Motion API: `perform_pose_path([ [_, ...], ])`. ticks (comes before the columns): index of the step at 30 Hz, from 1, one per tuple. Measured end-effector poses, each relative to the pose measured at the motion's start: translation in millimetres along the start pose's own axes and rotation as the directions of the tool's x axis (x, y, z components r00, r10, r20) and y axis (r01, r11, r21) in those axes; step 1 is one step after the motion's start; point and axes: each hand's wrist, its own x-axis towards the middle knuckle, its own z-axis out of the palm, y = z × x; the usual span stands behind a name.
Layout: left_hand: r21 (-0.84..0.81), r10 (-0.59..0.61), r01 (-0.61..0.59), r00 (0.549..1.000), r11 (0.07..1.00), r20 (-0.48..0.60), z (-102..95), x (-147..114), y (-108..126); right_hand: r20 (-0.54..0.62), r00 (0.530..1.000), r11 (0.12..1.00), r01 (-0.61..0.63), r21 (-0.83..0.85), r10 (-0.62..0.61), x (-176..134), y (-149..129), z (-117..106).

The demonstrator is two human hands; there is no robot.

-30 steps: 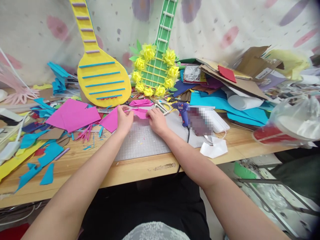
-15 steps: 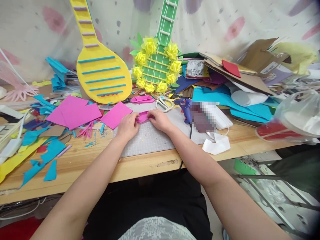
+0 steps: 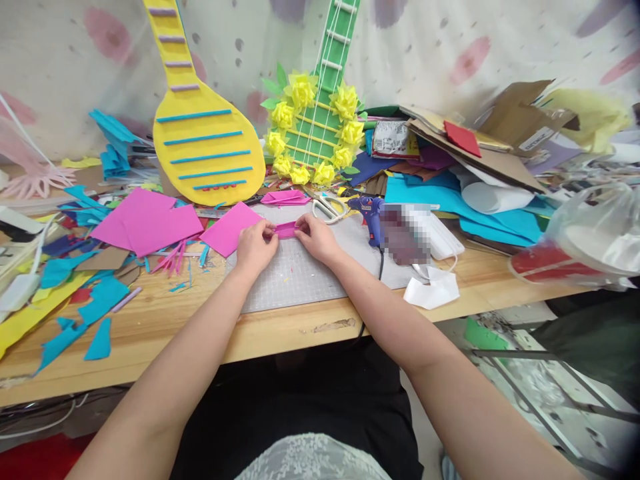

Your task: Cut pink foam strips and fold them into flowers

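Note:
A small folded piece of pink paper (image 3: 286,231) lies over the grey cutting mat (image 3: 300,280), pinched at both ends. My left hand (image 3: 256,247) grips its left end with thumb and fingers. At its right end, the fingers of my right hand (image 3: 318,239) are closed on the paper. A flat pink sheet (image 3: 230,228) rests just left of my left hand. Behind the held paper sits another folded pink piece (image 3: 285,197). Scissors (image 3: 330,209) with pale handles lie past my right hand, beside a blue glue gun (image 3: 370,217).
A yellow paper guitar (image 3: 210,147) and a green one (image 3: 317,127) with yellow flowers lean at the back. Larger pink sheets (image 3: 150,223) and blue scraps (image 3: 103,300) cover the left. Cardboard (image 3: 480,150) is piled at right, near a bagged tub (image 3: 560,257).
The pink paper between my hands now looks narrower and flatter, its fold brought over. Both hands stay at its ends with only small finger shifts.

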Motion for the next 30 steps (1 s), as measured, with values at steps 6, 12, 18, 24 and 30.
perform_pose_path([
  [6, 0.020, 0.011, -0.010, 1.000, 1.000, -0.016, 0.9, 2.4, -1.2, -0.073, 0.994, 0.996, -0.084, 0.014, 0.085, 0.8, 4.4, 2.6],
  [12, -0.075, -0.096, 0.093, 0.995, 0.993, -0.037, 0.9, 3.2, -3.9, -0.077, 0.991, 0.992, -0.112, -0.055, 0.108, 2.3, 3.7, 5.0],
  [18, -0.007, -0.115, 0.115, 0.993, 0.993, -0.027, 1.6, 4.0, -1.3, -0.093, 0.991, 0.989, -0.110, -0.101, 0.100, 2.6, 2.0, 6.7],
  [24, 0.063, -0.092, 0.096, 0.993, 0.993, -0.076, 2.6, 1.5, 3.1, -0.119, 0.988, 0.981, -0.112, -0.158, 0.094, 2.2, 1.4, 10.1],
  [30, 0.084, -0.091, 0.099, 0.991, 0.992, -0.096, 3.6, 1.8, 3.8, -0.118, 0.987, 0.976, -0.126, -0.180, 0.106, 1.9, -4.0, 8.1],
])
